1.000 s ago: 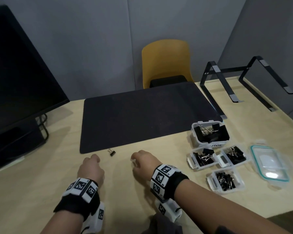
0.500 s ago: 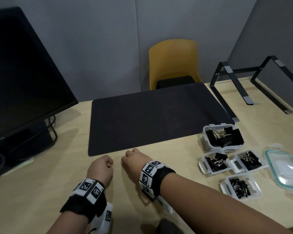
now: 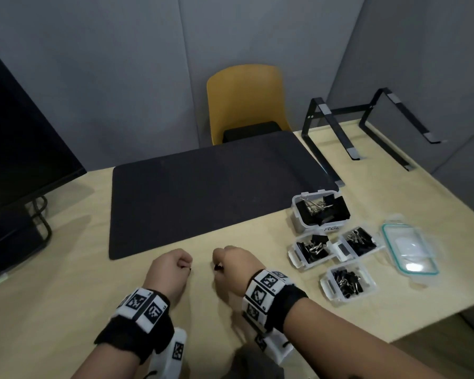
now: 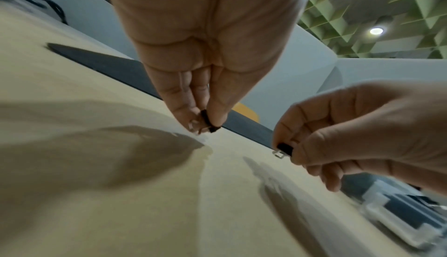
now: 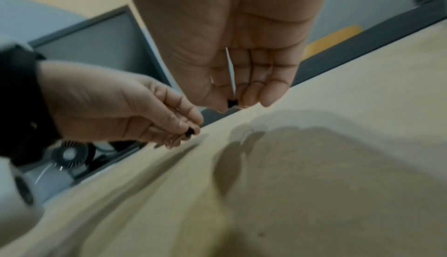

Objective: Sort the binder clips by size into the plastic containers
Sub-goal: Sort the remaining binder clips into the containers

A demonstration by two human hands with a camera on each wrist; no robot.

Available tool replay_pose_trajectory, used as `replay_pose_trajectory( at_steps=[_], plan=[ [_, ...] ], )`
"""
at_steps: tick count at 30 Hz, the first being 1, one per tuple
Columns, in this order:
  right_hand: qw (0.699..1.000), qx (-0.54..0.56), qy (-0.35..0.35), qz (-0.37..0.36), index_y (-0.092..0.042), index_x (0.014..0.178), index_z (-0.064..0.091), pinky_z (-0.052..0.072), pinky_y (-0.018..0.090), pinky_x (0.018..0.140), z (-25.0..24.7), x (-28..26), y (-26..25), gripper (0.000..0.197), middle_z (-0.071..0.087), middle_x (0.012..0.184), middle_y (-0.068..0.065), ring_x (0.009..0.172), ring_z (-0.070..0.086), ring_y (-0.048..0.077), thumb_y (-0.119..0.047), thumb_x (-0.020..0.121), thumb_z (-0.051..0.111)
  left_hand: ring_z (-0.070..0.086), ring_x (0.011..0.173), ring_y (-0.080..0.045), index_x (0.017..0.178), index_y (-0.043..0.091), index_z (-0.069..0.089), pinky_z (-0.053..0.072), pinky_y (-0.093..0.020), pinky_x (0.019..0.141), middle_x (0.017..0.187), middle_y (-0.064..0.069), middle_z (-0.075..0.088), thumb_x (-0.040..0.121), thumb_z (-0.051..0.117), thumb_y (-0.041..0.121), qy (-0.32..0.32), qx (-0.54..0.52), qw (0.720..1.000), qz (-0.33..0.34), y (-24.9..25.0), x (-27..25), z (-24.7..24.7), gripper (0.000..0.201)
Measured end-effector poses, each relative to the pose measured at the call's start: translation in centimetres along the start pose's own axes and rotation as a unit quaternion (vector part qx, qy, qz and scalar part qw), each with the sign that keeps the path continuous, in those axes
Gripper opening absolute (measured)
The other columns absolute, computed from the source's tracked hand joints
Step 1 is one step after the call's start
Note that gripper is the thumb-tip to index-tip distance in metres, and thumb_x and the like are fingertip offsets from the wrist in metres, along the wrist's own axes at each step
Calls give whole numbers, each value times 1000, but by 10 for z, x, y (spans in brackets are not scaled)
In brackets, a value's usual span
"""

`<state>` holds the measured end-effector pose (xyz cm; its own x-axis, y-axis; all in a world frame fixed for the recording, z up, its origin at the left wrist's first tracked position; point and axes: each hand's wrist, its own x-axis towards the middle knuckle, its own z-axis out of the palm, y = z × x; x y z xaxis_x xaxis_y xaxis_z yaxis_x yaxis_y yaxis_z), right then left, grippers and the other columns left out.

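Note:
My left hand point(image 3: 188, 265) and right hand point(image 3: 216, 266) hover close together just above the wooden table, in front of the black mat point(image 3: 208, 192). The left thumb and fingers pinch a small black binder clip point(image 4: 208, 122). The right hand pinches another small black clip point(image 5: 232, 102), which also shows in the left wrist view as a clip point(image 4: 284, 147). To the right stand open plastic containers of black clips: a large one point(image 3: 298, 222), two medium ones point(image 3: 294, 254) point(image 3: 342, 248) and one with small clips point(image 3: 327, 287).
A clear lid with a teal rim point(image 3: 409, 248) lies right of the containers, near the table edge. A black monitor point(image 3: 25, 132) stands at the left, a black laptop stand point(image 3: 367, 127) at the back right, and a yellow chair point(image 3: 246, 102) behind the table.
The small clip that lay on the table by the mat's edge is no longer there. My right hand moved left toward the left hand, and each hand now pinches a small clip.

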<state>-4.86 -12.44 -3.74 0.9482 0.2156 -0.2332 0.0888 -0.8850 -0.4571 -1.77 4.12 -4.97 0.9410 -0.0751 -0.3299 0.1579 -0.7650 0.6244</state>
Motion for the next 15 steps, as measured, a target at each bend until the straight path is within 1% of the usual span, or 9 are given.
replay_pose_trajectory(
  at_steps=[2,3,6,8,10,11,13,15],
  plan=[
    [999,21,5,25,-12,104,56,45,34,78,-10,-13,13,20,59,105,10,96,55,29,-20,86,52,64,84,-14,76,29,61,52,-30,84,81,6,68,80,57,-1,-15,-6,1000,20,13,-5,10,30],
    [999,29,10,37,-13,105,57,45,32,79,-14,-20,19,21,60,105,9,97,56,27,-21,85,54,64,83,-13,75,30,61,53,-30,83,81,7,68,79,57,-1,-21,-12,999,30,20,-7,16,31],
    [996,56,27,68,-17,103,60,45,29,77,-28,-42,39,21,62,103,5,96,58,23,-22,83,56,64,81,-12,76,29,62,54,-30,81,81,8,68,78,57,-1,-42,-32,997,56,42,-16,33,31],
    [992,74,42,88,-18,100,61,47,29,77,-39,-59,52,20,64,99,4,92,58,21,-22,82,56,63,79,-10,77,29,62,53,-27,76,82,6,67,80,56,0,-50,-43,995,73,60,-22,44,29],
    [989,82,59,104,-18,100,61,46,27,74,-51,-77,67,19,63,92,1,86,56,17,-22,82,57,61,75,-8,78,27,62,51,-22,71,83,3,66,81,57,0,-52,-60,993,84,78,-30,54,28],
    [988,84,64,112,-18,100,61,44,26,71,-57,-86,75,19,60,88,-2,83,55,15,-22,82,57,60,73,-9,79,26,62,51,-22,71,84,2,65,82,59,0,-56,-69,992,91,87,-33,60,27],
    [986,84,64,128,-18,98,61,42,25,67,-69,-105,92,16,57,84,-6,78,53,13,-21,82,57,59,73,-11,79,28,62,52,-25,74,83,3,64,81,62,1,-72,-79,989,104,104,-41,71,26],
    [984,80,54,148,-20,92,60,43,25,64,-79,-123,109,11,58,80,-5,74,55,14,-20,81,57,58,74,-10,82,27,62,52,-27,77,81,7,62,81,64,4,-95,-76,985,121,120,-49,82,23]
  ],
)
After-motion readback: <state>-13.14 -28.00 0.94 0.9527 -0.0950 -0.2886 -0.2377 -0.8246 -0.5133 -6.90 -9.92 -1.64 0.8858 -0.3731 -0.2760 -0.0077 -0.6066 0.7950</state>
